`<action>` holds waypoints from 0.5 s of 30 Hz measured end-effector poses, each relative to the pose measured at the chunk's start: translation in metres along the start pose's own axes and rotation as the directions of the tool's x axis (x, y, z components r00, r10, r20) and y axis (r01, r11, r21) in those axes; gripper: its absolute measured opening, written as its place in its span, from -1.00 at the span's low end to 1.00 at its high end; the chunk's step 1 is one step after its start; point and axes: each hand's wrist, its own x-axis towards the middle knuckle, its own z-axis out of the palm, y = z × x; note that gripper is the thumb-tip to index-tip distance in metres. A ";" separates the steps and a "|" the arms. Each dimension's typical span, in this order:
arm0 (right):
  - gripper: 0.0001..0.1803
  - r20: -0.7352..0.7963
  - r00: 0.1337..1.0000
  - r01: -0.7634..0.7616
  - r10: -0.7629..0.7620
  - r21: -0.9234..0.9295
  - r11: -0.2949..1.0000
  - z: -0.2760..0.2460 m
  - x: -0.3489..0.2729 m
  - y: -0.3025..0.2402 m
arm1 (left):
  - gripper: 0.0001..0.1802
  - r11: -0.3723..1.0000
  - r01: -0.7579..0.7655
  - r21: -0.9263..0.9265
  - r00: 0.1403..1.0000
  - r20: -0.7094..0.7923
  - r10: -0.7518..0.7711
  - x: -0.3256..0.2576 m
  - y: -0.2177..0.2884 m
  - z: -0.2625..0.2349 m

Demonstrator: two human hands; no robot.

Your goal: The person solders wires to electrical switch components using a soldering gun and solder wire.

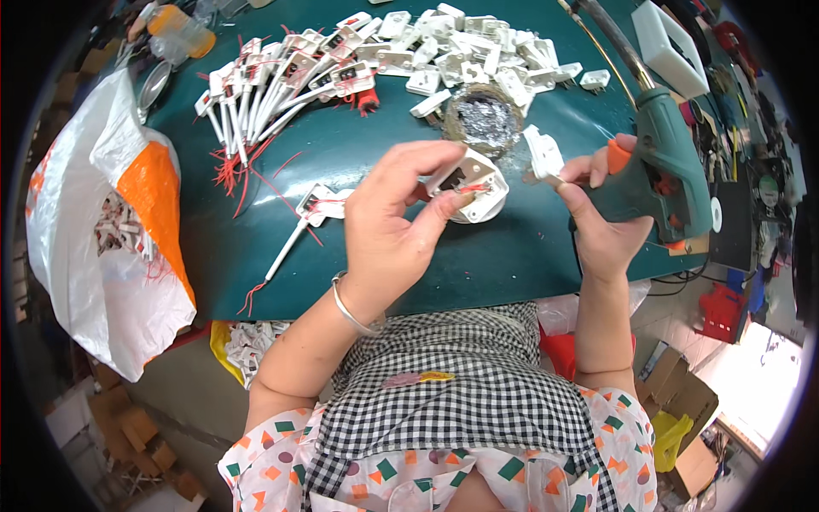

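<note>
My left hand (pixel 394 224) pinches a small white plastic housing (pixel 471 181) with red wires inside, holding it over the dark green table (pixel 358 154). My right hand (pixel 604 224) grips a green gun-shaped power tool (pixel 670 166) with an orange trigger, and its fingers also hold a small white plastic piece (pixel 543 154). The two hands are close together, a little above the table's near edge.
A pile of loose white housings (pixel 478 51) lies at the back, a row of wired white parts (pixel 273 85) at the back left. One wired part (pixel 311 213) lies beside my left hand. A round tin of grey scraps (pixel 484 118) stands behind. A white-and-orange bag (pixel 111 222) hangs left.
</note>
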 end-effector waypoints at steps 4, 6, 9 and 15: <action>-0.23 0.031 0.999 -0.028 0.026 0.066 0.997 -0.004 -0.002 0.002 | -0.57 0.995 -0.070 -0.072 0.992 -0.109 0.062 0.006 0.010 -0.023; -0.25 0.083 0.994 -0.080 0.076 0.041 0.996 -0.004 -0.001 0.001 | -0.59 0.978 -0.100 0.184 0.990 -0.084 0.117 0.014 0.015 -0.054; -0.33 0.264 0.945 -0.201 0.193 0.002 0.980 -0.002 0.000 0.008 | -0.57 0.929 0.214 0.302 0.977 -0.062 -0.205 0.008 -0.004 -0.111; -0.67 0.423 0.856 -0.249 0.296 -0.164 0.955 0.004 0.010 0.018 | -0.53 0.669 0.337 0.662 0.887 0.016 -0.462 -0.005 0.000 -0.130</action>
